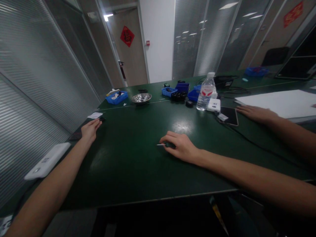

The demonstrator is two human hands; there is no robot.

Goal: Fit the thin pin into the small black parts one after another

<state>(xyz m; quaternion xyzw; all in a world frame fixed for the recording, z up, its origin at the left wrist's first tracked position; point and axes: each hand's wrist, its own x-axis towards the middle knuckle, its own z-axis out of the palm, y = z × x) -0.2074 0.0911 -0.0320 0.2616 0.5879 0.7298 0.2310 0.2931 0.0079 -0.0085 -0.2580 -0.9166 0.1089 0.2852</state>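
Observation:
My left hand [90, 129] reaches to the left side of the green table, its fingers pinched on a small black object [102, 118]. The kind of that object cannot be made out. Beside it lies a white slip of paper [95, 115]. In the middle of the table my right hand [181, 145] rests on the surface, fingers curled around a screwdriver [170, 144]. The screwdriver's thin shaft points left, and its dark handle is mostly hidden in the palm.
Along the back stand a metal bowl [141, 102] of small parts, blue bins [120, 98] and a water bottle [206, 93]. A dark tablet-like slab [230, 116] and cables lie right. Another person's hand [256, 114] rests near white sheets [283, 102]. A white box [48, 160] lies far left.

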